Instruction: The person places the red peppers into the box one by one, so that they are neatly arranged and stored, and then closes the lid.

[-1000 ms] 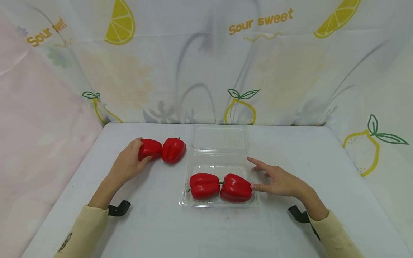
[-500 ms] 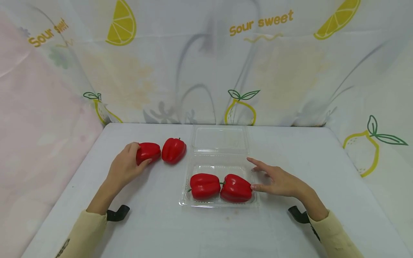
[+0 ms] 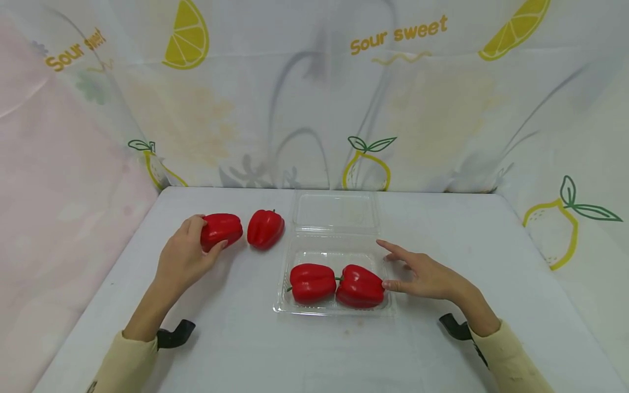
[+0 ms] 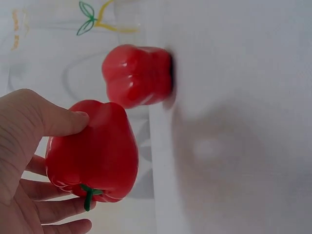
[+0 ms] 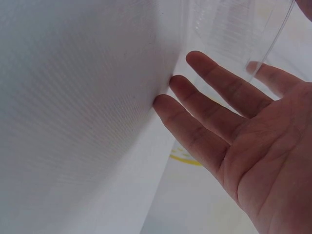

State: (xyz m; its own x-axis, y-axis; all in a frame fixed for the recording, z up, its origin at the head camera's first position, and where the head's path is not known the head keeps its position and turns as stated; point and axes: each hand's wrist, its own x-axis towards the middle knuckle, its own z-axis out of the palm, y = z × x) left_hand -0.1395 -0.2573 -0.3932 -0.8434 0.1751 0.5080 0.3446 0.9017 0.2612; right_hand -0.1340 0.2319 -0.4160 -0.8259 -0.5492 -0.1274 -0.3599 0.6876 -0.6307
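My left hand (image 3: 184,255) grips a red bell pepper (image 3: 222,231) between thumb and fingers. In the left wrist view that held pepper (image 4: 100,151) shows its green stem, and it appears lifted off the table. A second bell pepper (image 3: 265,229) lies on the table just right of it. Two more bell peppers, a left one (image 3: 312,284) and a right one (image 3: 360,286), lie side by side in a clear plastic clamshell box (image 3: 324,313) whose lid (image 3: 336,212) is folded back. At the box's right side my right hand (image 3: 426,275) rests with fingers extended, holding nothing.
A white-covered table (image 3: 236,349) carries everything. Behind it hangs a pale curtain (image 3: 304,98) printed with lemons. Both wrists wear a black curved piece; the left one (image 3: 176,334) stands just above the table.
My left hand has drawn the pepper a little to the left, opening a gap to the pepper beside it. The right hand and the box have stayed put.
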